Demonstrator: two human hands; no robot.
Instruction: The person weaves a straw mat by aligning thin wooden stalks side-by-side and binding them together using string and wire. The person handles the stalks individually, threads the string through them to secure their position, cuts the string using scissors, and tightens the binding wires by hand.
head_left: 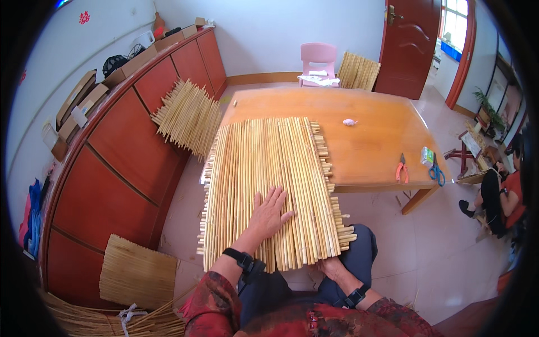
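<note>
Red-and-dark patterned sleeves (213, 306) are lying nearest, below the stalk panel (252, 168), which is spanning your lap and the left part of the wooden table (387, 140). Left hand (269, 213): you are laying it palm-down on the upper face, fingers slightly spread, pinching nothing. Right hand (335, 268): its fingers are going under the lower right edge; cannot tell whether they are pinching or merely supporting. Step, judged: steadying or smoothing the panel. Any shift would be calling for support from both hands, keeping the stalks aligned.

Materials: straw-yellow, round, smooth-looking stalks are running lengthwise on top, packed side by side; crosswise ones are jutting raggedly from both sides, suggesting layers. Lower ends are finishing unevenly. Orange-brown tabletop is shining softly.

Outward: orange-handled pliers (402, 169) and blue-handled scissors (436, 172) are resting toward the table's right end, a small green-and-white box (427, 155) beside the scissors. One ragged-edged mat (188, 118) is standing by the red cabinet (126, 143). Far right, a co-worker (514, 194) is sitting.
</note>
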